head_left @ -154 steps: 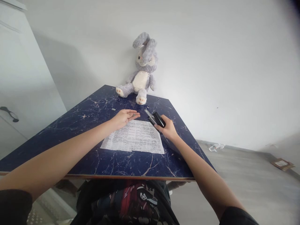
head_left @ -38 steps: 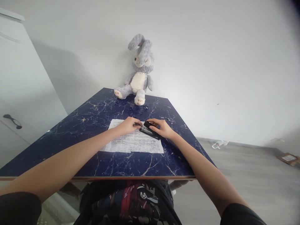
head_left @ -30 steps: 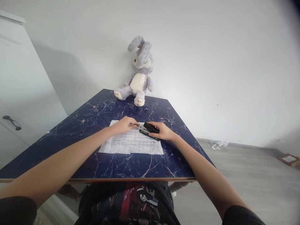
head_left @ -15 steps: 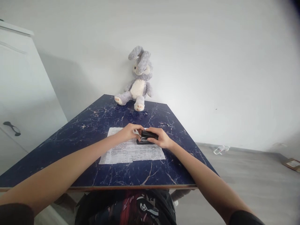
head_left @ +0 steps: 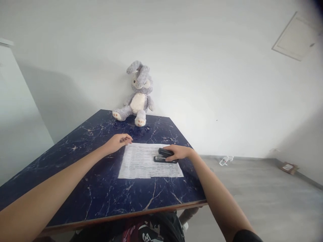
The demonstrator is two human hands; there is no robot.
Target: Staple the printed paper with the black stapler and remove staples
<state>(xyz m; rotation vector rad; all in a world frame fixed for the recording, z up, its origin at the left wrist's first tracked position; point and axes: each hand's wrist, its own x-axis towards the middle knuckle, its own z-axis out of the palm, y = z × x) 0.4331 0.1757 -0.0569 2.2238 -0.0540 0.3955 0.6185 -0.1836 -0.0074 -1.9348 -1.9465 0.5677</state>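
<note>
A black stapler (head_left: 165,158) rests over the right part of a printed white sheet of paper (head_left: 138,164). Its upper arm is raised from its base at the left end. My right hand (head_left: 178,152) is closed round the stapler from the right, thumb low and fingers over the top. My left hand (head_left: 119,142) is at the sheet's far left corner, fingers curled together. Whether anything is between those fingers I cannot make out. The sheet lies flat on the dark blue marbled table (head_left: 101,188).
A grey plush rabbit (head_left: 138,101) sits at the table's far end against the white wall. A white cabinet (head_left: 20,107) stands at the left. On the floor at the right lie a clear plastic item (head_left: 225,160) and a brown package (head_left: 288,167).
My left hand has left the stapler and moved left to the sheet's far corner. My right hand keeps hold of the stapler. The sheet has shifted right on the table; the view has turned.
</note>
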